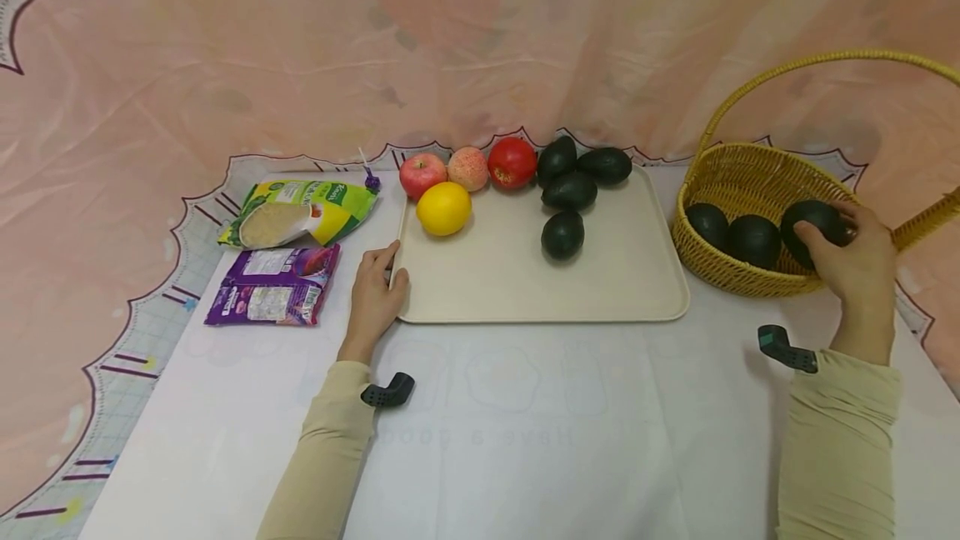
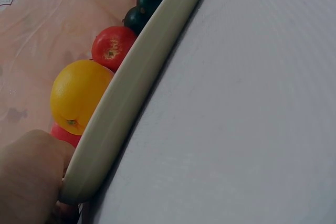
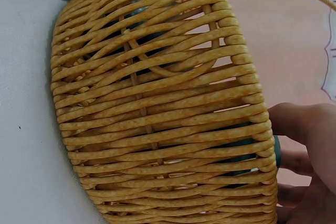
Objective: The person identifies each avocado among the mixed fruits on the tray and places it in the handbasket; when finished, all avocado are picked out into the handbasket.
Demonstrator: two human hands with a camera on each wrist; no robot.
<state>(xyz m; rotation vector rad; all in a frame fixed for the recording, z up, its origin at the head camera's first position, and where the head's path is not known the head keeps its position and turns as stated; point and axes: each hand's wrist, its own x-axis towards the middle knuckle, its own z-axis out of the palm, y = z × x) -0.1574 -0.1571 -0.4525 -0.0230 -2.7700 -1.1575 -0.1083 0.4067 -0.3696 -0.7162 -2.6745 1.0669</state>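
Observation:
My right hand [image 1: 858,252] grips a dark green avocado [image 1: 812,232] at the right side of a yellow wicker basket [image 1: 738,273]. Two more avocados, one of them nearer the middle [image 1: 753,242], lie inside beside it. In the right wrist view the basket's woven wall [image 3: 163,98] hides most of the held avocado, and fingers show past the rim. My left hand [image 1: 375,294] holds the left edge of a cream tray [image 1: 487,282], thumb over the rim. Several avocados [image 1: 562,236] lie on the tray's back half.
Along the tray's back left are an apple [image 1: 422,176], a peach [image 1: 468,169], a red pomegranate-like fruit [image 1: 512,162] and a yellow lemon-like fruit [image 1: 444,208]. Left of the tray lie a green-yellow bag [image 1: 337,207] and a purple packet [image 1: 273,286]. The basket's tall handle [image 1: 817,63] arches up.

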